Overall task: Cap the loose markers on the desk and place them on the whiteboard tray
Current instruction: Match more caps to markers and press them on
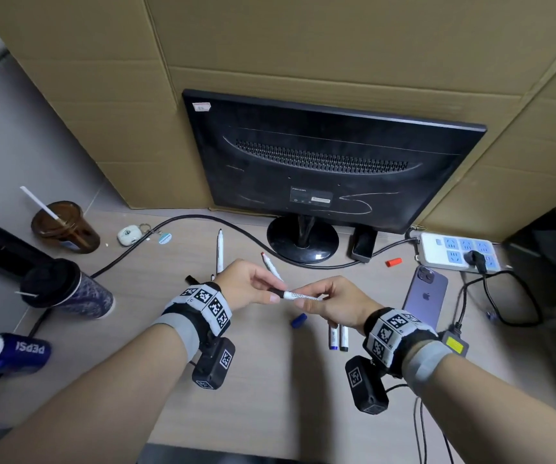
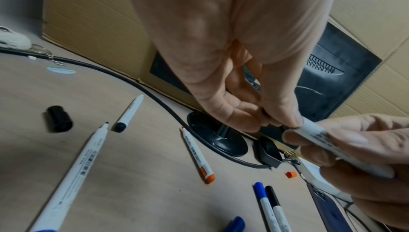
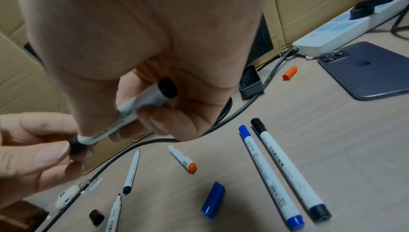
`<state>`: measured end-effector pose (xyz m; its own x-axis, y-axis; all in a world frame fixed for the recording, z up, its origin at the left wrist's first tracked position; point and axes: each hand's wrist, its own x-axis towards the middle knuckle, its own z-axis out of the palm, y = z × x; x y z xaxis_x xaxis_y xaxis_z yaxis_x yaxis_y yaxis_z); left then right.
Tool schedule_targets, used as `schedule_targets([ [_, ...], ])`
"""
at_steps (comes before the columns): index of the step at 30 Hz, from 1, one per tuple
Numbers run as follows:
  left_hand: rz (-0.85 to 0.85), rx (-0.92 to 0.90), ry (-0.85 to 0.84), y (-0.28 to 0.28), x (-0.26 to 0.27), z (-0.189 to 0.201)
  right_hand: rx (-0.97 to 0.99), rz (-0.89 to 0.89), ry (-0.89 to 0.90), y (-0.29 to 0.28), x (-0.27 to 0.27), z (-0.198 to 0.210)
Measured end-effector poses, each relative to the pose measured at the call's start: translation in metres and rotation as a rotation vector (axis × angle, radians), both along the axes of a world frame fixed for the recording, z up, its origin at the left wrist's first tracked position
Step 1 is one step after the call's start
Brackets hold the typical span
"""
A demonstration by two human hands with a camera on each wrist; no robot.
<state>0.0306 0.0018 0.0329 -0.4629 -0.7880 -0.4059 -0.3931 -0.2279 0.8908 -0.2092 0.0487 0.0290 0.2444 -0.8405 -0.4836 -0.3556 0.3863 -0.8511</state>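
Observation:
In the head view both hands hold one white marker (image 1: pixel 303 295) level above the desk. My left hand (image 1: pixel 269 290) pinches its black cap (image 1: pixel 276 291), which sits against the barrel's end. My right hand (image 1: pixel 310 301) grips the barrel (image 3: pixel 137 108). On the desk lie an uncapped black marker (image 1: pixel 220 251), an uncapped orange marker (image 1: pixel 271 266), a third uncapped marker (image 2: pixel 75 174), and a capped blue marker (image 3: pixel 268 176) beside a capped black one (image 3: pixel 289 169). Loose caps lie apart: blue (image 1: pixel 299 320), orange (image 1: pixel 393 262), black (image 2: pixel 59 119). No whiteboard tray is in view.
A monitor's round base (image 1: pixel 303 241) and a black cable (image 1: pixel 176 222) lie behind the markers. A phone (image 1: pixel 425 293) and a power strip (image 1: pixel 457 252) are at the right. Cups (image 1: pixel 69 289) and a Pepsi can (image 1: pixel 12 354) stand at the left. Cardboard (image 1: pixel 303 45) walls the back.

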Motion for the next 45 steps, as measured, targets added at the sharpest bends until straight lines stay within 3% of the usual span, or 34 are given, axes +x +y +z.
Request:
schedule_targets([
  [7, -0.041, -0.031, 0.024, 0.001, -0.028, 0.008, 0.173, 0.222, 0.097, -0.005, 0.0, 0.017],
  [10, -0.033, -0.011, 0.094, 0.003, -0.037, 0.01, 0.2, 0.224, 0.163, -0.007, 0.0, 0.018],
  [13, -0.059, 0.051, 0.103, 0.005, -0.038, 0.009, 0.187, 0.109, 0.213, -0.008, -0.008, 0.012],
  [17, -0.024, 0.078, -0.012, 0.004, -0.023, -0.004, 0.12, -0.136, 0.113, -0.007, -0.021, 0.009],
  [21, -0.031, 0.099, -0.134, 0.008, -0.015, -0.013, 0.061, -0.233, 0.055, -0.002, -0.031, 0.009],
  [31, 0.024, 0.164, -0.207, 0.014, -0.02, -0.025, 0.076, -0.385, 0.097, 0.001, -0.053, -0.011],
  [40, 0.128, 0.152, -0.377, 0.024, -0.009, -0.052, 0.13, -0.31, 0.664, 0.03, -0.08, -0.077],
  [45, 0.11, 0.161, -0.401, 0.027, -0.011, -0.061, 0.218, -0.355, 0.671, 0.034, -0.083, -0.1],
])
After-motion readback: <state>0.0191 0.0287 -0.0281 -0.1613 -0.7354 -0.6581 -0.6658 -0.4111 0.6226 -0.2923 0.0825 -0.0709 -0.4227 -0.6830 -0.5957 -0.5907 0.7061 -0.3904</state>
